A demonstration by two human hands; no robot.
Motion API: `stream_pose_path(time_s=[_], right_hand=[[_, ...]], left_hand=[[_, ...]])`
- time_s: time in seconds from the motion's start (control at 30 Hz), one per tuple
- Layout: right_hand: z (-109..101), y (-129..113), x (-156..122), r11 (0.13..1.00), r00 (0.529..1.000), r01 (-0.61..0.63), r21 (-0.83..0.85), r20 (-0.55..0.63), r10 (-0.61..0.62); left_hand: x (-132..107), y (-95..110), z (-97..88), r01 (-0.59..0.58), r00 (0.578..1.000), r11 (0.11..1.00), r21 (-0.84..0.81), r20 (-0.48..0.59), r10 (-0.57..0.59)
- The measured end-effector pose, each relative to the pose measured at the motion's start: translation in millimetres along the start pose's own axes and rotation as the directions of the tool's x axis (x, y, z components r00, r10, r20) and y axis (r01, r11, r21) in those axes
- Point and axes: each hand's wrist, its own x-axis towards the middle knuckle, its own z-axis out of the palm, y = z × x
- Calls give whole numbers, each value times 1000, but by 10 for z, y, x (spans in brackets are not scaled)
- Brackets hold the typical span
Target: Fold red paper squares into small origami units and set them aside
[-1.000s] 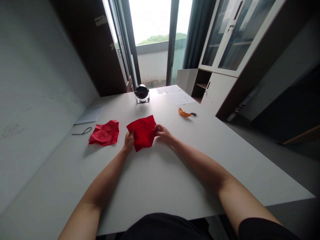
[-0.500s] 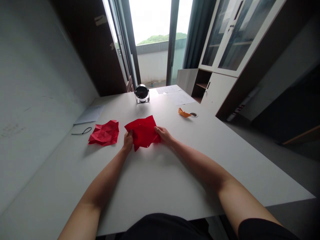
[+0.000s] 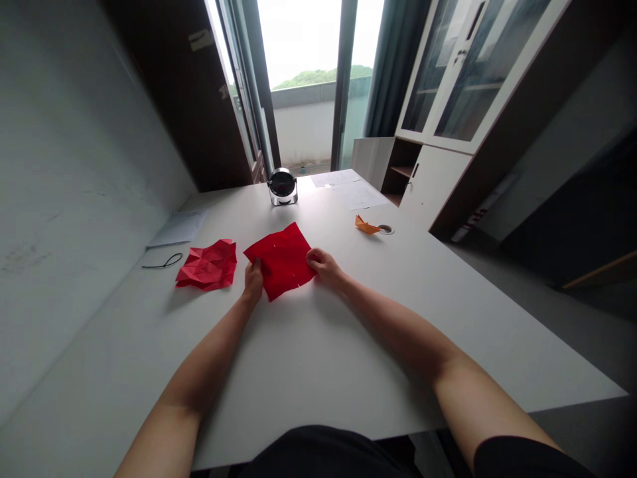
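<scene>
A red sheet of paper (image 3: 283, 262), roughly square with a few small bright holes or slits in it, is held up just above the white table. My left hand (image 3: 253, 279) pinches its left edge, thumb on the near face. At its right edge, my right hand (image 3: 322, 263) grips it with bent fingers. To the left lies a second red paper (image 3: 208, 265), covered in creases and uneven, apart from both hands.
A black cable loop (image 3: 163, 261) and some pale sheets (image 3: 178, 228) lie by the left wall. A round black device on a metal stand (image 3: 283, 186) is at the back. Rightward are a folded orange paper (image 3: 367, 226), a table grommet (image 3: 386, 229) and white papers (image 3: 359, 194).
The red sheet has been spread flatter: its lower and right edges, folded and jagged before, now look straighter. Both hands keep their hold and have barely shifted.
</scene>
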Motion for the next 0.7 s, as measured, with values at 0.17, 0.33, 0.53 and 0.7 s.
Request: stream_pose_path(time_s=[0.17,0.33,0.53,0.7], right_hand=[[-27,-4,9,999,995,-30,-20,-92,28],[-43,-54,-2,996,986,-57,-66,-163,46],[-46,-78,-8,995,983,-57,-83,-178,42],[-80,-44,9,988,986,-62,-138,-159,40]], left_hand=[[30,-52,-20,-14,1000,1000,-10,-19,14],[51,-77,-40,-15,999,1000,-7,-36,14],[47,-79,-35,-17,999,1000,-20,-38,17],[75,-109,-23,-13,996,998,-68,-90,7]])
